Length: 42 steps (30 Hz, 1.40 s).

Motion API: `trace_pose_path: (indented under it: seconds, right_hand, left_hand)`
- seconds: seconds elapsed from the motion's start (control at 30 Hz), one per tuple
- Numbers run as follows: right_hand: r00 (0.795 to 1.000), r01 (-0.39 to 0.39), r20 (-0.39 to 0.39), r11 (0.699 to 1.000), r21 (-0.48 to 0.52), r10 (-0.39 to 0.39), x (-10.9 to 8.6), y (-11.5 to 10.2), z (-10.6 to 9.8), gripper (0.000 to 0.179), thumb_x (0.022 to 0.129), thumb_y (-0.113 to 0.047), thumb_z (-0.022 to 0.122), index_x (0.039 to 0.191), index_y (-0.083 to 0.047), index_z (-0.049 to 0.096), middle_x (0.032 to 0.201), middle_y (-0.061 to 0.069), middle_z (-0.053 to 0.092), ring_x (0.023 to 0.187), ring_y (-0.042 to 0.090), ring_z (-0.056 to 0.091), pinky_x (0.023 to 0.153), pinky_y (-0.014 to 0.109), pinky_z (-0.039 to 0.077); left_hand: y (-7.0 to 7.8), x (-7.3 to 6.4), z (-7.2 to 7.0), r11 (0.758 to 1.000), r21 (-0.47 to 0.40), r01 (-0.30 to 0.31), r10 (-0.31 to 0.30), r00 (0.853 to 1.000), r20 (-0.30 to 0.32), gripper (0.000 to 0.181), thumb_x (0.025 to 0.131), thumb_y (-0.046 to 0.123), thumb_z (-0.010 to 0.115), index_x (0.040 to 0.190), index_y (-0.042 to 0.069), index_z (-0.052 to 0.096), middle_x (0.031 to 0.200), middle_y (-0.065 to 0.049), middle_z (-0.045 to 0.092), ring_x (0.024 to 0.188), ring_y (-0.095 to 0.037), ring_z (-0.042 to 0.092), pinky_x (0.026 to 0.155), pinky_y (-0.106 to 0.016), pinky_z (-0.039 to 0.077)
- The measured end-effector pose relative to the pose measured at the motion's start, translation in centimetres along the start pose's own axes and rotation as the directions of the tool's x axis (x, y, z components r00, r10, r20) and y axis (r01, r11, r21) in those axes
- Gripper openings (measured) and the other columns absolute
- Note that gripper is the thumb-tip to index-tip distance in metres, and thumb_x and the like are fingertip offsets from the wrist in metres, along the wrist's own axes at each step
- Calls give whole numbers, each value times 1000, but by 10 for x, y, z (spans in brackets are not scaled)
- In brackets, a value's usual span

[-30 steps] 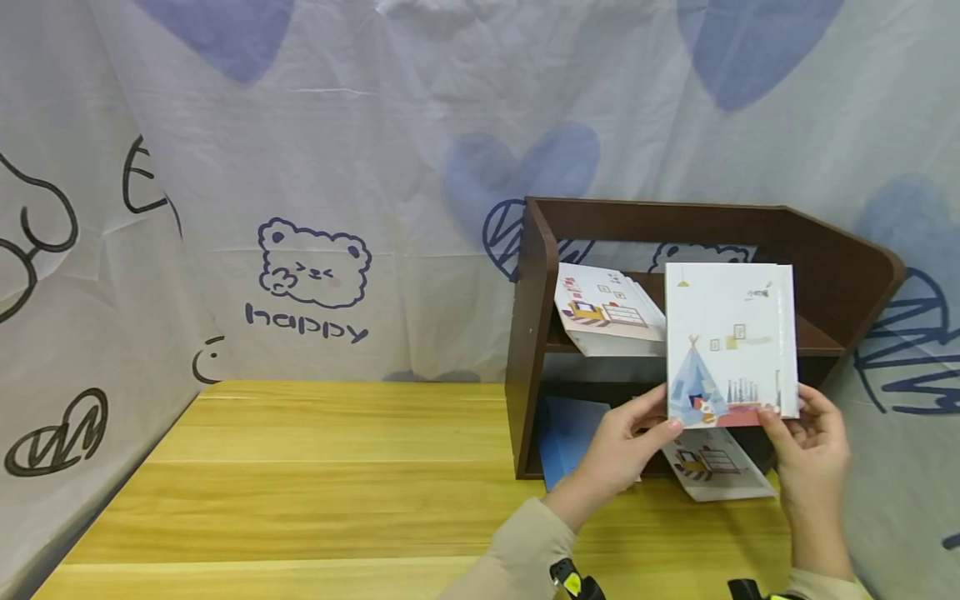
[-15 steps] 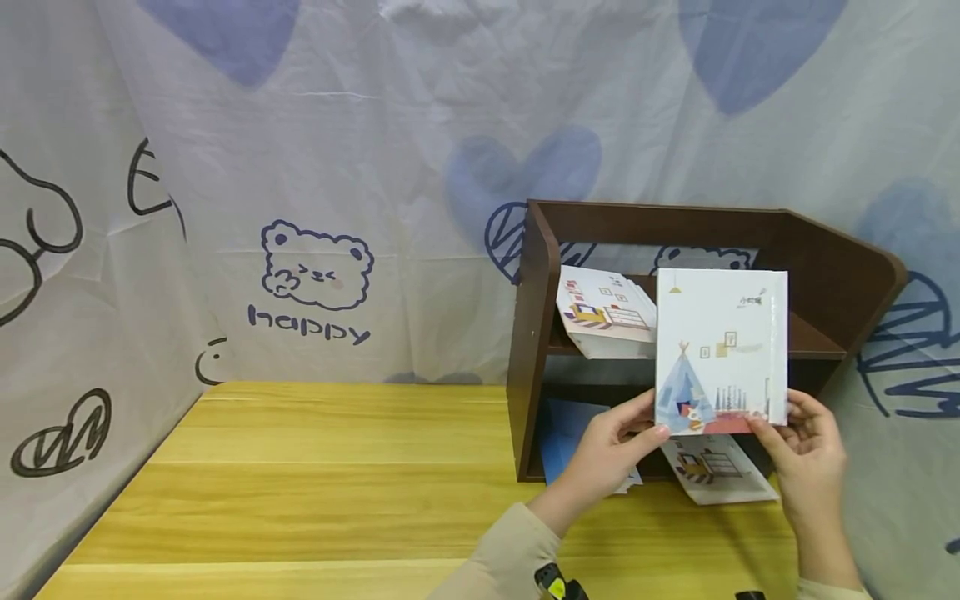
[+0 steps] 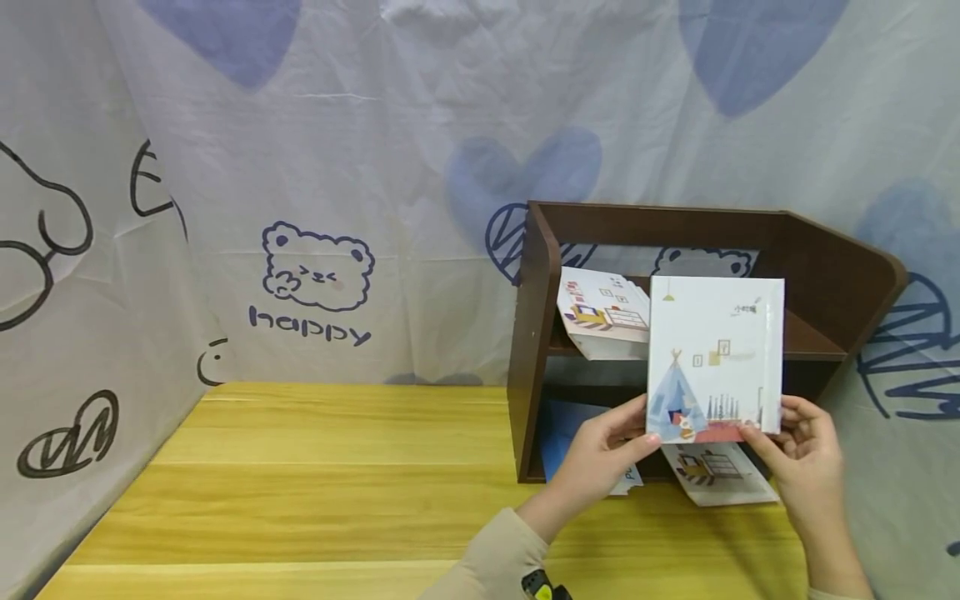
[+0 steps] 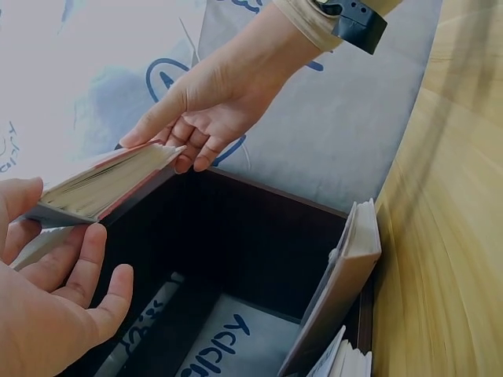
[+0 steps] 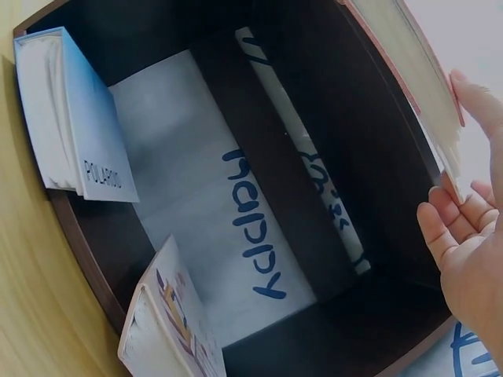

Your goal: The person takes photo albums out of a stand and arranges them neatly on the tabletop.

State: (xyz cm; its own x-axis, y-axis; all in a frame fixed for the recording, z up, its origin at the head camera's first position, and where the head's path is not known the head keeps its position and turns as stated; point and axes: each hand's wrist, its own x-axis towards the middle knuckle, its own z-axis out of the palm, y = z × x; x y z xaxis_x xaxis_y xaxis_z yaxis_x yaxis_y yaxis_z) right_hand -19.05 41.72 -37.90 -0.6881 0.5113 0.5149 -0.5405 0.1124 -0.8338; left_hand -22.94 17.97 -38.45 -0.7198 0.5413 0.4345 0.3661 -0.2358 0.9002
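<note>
A white book [image 3: 720,333] with a blue tent drawn on its cover stands nearly upright in front of the shelf in the head view. My left hand [image 3: 592,458] pinches its lower left corner, thumb in front and fingers behind. At the lower right corner, my right hand [image 3: 810,467] holds it the same way. In the left wrist view the page edges of the book [image 4: 118,184] show between both hands. The right wrist view has my right hand [image 5: 475,243] at the book's edge [image 5: 409,63], fingertips under it.
A dark brown two-tier shelf [image 3: 528,350] stands on the wooden table [image 3: 315,483]. White books [image 3: 607,312] lie on its upper tier. Below are a blue book [image 3: 562,429] marked POLAROID and a white book [image 3: 720,475] jutting past the front edge. A printed curtain [image 3: 420,208] hangs behind.
Both hands have shifted the white book slightly left and down, and its cover now faces the head camera a little more squarely. The shelf and its books look unmoved.
</note>
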Motion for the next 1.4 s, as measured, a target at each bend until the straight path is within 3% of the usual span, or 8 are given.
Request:
trace_pose_path:
  seconds: [0.3,0.8,1.17,1.4]
  right_hand:
    - [997,3,73,988,-152,8,-8,3,-2,58,78,24,63,119,-15,50,99,-3,57,83,2,56,73,6,48]
    - [997,25,78,978,-209,-9,-16,6,12,63,72,28,65,116,-16,50,97,-3,56,86,4,53,75,9,46]
    - [987,91,157,920,-382,-33,-27,6,17,63,75,20,69,120,-17,46,100,-7,52,87,2,52,79,6,44]
    - [982,113,183,899,-423,-38,-32,5,21,65,75,18,72,120,-18,44,100,-9,53,87,2,52,79,5,43]
  left_hand:
    - [2,-9,-7,1000,8,10,-10,1000,3,49,98,21,60,144,25,46,132,-8,64,113,-8,63,91,-20,51]
    - [2,-20,-22,997,80,-6,6,1000,0,49,97,21,60,144,22,48,129,-8,65,107,-6,63,83,-19,52]
    - [3,-31,-32,991,130,-18,17,1000,12,49,98,22,59,145,21,46,132,-7,64,106,-7,63,85,-21,52]
    - [5,-37,-37,993,117,0,-1,1000,9,48,97,21,61,143,30,48,131,-2,64,104,-7,63,86,-20,51]
